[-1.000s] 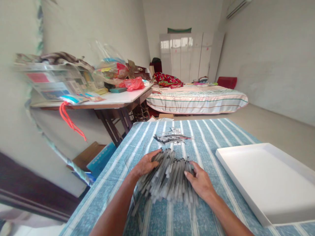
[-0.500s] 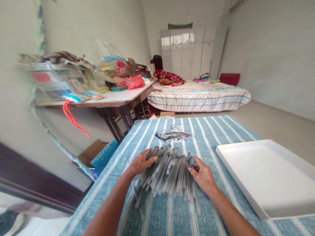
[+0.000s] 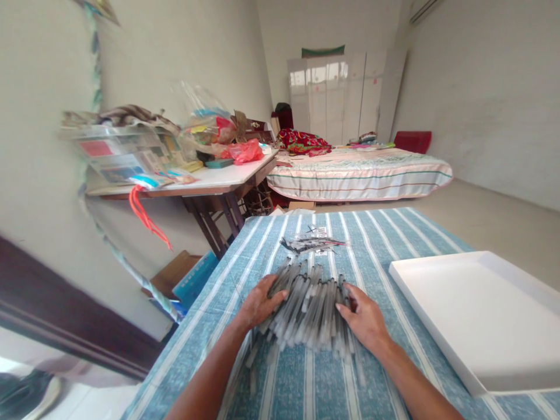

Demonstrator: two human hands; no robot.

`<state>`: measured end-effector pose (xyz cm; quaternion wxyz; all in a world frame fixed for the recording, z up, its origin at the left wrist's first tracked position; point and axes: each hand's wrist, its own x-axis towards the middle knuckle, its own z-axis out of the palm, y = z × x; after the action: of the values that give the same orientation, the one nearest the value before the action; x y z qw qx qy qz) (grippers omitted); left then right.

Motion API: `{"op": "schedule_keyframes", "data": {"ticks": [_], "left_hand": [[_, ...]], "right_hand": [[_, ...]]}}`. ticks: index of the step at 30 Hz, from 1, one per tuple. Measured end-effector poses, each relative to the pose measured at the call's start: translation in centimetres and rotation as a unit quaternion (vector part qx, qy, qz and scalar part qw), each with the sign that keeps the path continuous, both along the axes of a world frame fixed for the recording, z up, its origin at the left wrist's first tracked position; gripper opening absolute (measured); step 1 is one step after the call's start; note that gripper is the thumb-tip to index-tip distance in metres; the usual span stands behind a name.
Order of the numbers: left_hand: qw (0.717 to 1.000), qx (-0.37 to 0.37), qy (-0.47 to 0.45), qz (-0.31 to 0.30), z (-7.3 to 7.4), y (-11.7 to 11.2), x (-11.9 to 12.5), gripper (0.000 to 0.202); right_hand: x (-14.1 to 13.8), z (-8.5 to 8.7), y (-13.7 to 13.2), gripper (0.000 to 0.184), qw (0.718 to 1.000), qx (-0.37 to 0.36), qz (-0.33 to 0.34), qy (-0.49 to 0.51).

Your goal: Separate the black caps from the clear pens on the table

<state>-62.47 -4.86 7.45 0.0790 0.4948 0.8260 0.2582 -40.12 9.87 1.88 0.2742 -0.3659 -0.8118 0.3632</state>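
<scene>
Item: pile of pens (image 3: 306, 309), lying on the striped cloth of the bench (image 3: 394, 233), near the front edge and directly before the person.

Handling: the left hand (image 3: 258, 303) lies against the pile at 9 o'clock and the right hand (image 3: 365, 318) at 3 o'clock. Both are open, fingers extended over the outer pens, palms pressing inward. Neither is closed around anything. The step in hand appears to be squaring a loose heap between the palms. In my judgement it goes best with even pressure from both sides and palms low to the cloth, so that no pen rolls out underneath. The near ends at 6 o'clock are ragged and would need tapping level, as several strays trail toward the person there.

Condition: many slim grey, translucent sticks, lying roughly parallel and pointing from 6 to 12 o'clock, stacked several deep. The far ends fan slightly. Individual markings cannot be made out.

Surroundings: a small bundle of packets (image 3: 312, 244) lies at 12 o'clock, apart from the pile. A white tray (image 3: 472, 315) sits at 3 o'clock, well clear of the right hand. Beyond the bench, a second bench (image 3: 227, 175) with bags and papers stands at 10 o'clock, and a bed (image 3: 359, 175) at 12 o'clock.
</scene>
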Motion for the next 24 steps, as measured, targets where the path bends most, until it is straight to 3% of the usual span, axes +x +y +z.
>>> {"op": "schedule_keyframes", "data": {"ticks": [10, 18, 24], "left_hand": [[0.999, 0.003, 0.003, -0.054, 1.1, 3.3, -0.7, 0.045], [0.999, -0.03, 0.021, 0.031, 1.1, 2.4, -2.6, 0.057], [0.997, -0.042, 0.025, 0.054, 1.2, 1.2, -3.0, 0.059]], "right_hand": [[-0.2, 0.4, -0.5, 0.046, 0.998, -0.014, 0.031, 0.061], [1.1, 2.1, 1.2, 0.047, 0.995, 0.023, -0.016, -0.095], [2.1, 3.6, 2.0, 0.034, 0.977, 0.025, -0.031, -0.209]]}}
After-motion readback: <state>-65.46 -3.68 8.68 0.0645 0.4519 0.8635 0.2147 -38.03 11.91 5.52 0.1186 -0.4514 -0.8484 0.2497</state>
